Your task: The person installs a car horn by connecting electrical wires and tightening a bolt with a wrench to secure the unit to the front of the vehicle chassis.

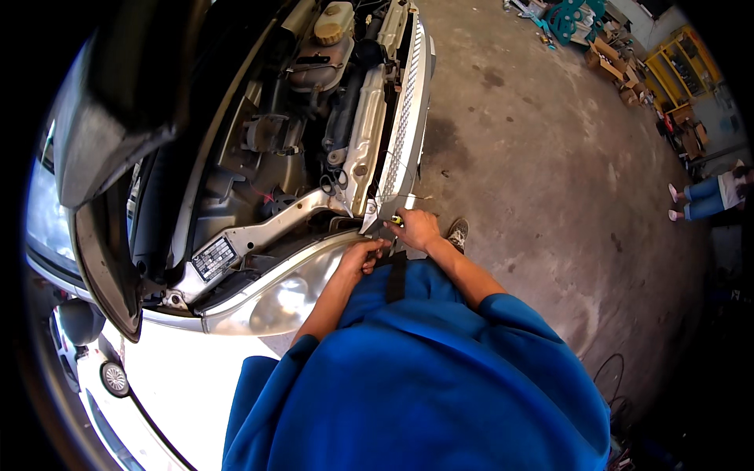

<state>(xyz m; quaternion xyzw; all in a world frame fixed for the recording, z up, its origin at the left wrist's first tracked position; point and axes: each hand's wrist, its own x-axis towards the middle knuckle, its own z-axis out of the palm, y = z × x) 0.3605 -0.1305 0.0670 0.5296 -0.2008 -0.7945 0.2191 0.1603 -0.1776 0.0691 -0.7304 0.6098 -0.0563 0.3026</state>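
Note:
In front of my body, at the corner where the car's grille meets the headlight, both hands work close together. My right hand is closed round a small tool with a yellow and dark handle; its working end is hidden. Just left of it, my left hand has its fingers pinched together, and what they hold cannot be made out. A thin dark wire loops above the right hand. Dark-handled scissors lie on the metal front panel of the engine bay.
The raised hood stands at the left over the engine bay. A reservoir with a tan cap sits farther in. Concrete floor spreads to the right, with cardboard boxes, a yellow rack and another person along the far side.

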